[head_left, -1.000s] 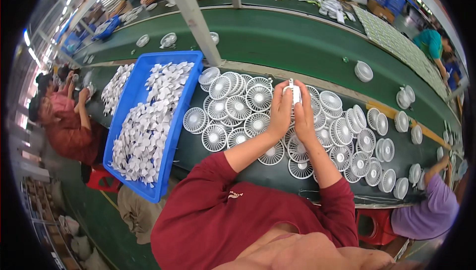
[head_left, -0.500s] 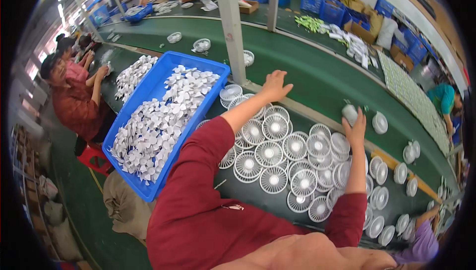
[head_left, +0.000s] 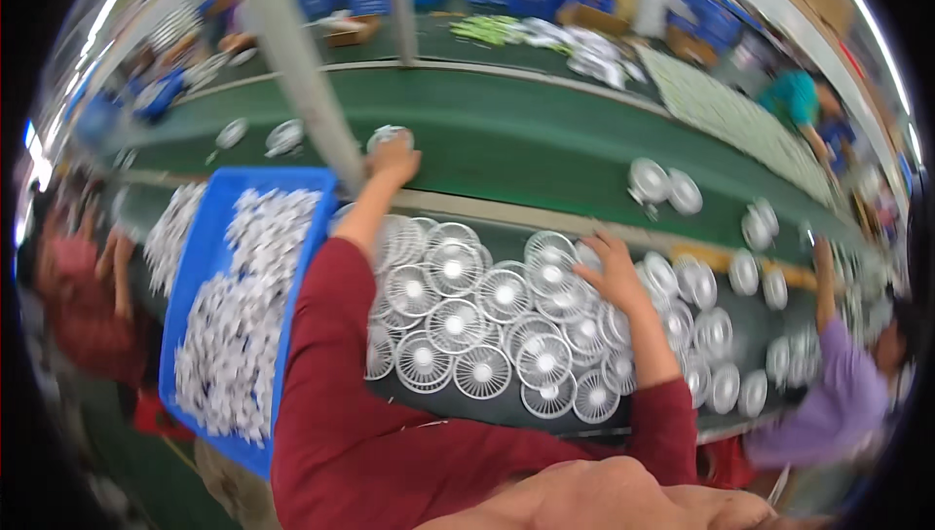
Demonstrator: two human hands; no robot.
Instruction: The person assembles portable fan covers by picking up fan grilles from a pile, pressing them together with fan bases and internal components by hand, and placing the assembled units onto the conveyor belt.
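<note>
- Our left hand (head_left: 392, 160) sets a white fan grille (head_left: 388, 134) on the green belt (head_left: 506, 145), upper centre; whether its fingers grip, we cannot tell
- Our right hand (head_left: 614, 272), fingers spread, rests on the grille pile (head_left: 487, 335) mid-frame; many grilles remain

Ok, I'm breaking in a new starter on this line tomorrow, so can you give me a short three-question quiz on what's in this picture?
1. True or false: the left hand is reaching out over the green belt onto a round white piece.
2. Where does the right hand rest?
A. in the blue crate
B. on the heap of white fan grilles
C. on the grey post
3. Fill in: the blue crate, full of small white parts, lies on the person's ____ side.

Key: 1 true; 2 B; 3 left.
</note>
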